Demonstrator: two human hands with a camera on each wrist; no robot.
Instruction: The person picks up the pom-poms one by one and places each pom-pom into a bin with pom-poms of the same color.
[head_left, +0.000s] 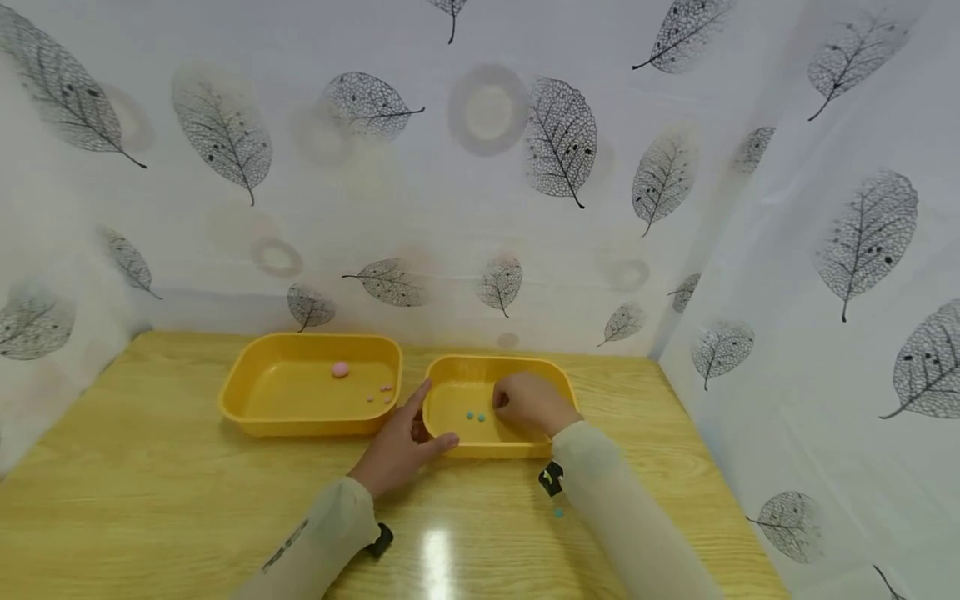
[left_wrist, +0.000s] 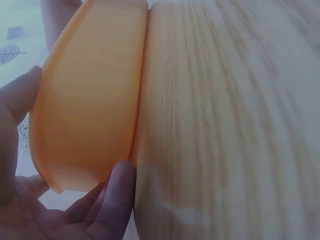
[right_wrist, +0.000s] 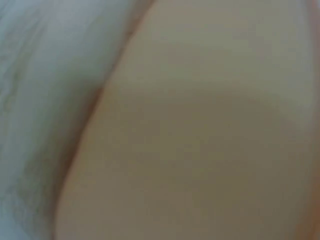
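My left hand (head_left: 399,446) grips the left end of the smaller yellow tray (head_left: 487,451), its thumb along the near side and its fingers at the end wall. In the left wrist view, the tray (left_wrist: 92,100) stands between thumb and fingers. Over the right part of that tray, my right hand (head_left: 531,402) reaches in with curled fingers pointing down. I cannot tell whether they hold anything, as the fingertips are hidden. Two small blue pieces (head_left: 476,417) lie in the tray, left of the right hand. The right wrist view is a blur of close surfaces.
To the left stands a larger yellow tray (head_left: 300,429) with one bigger pink piece (head_left: 341,369) and several small pink ones (head_left: 386,387). Another blue piece (head_left: 558,513) lies on the wooden table (head_left: 150,483) near the right sleeve. Leaf-patterned sheets (head_left: 465,208) hang behind and at the sides.
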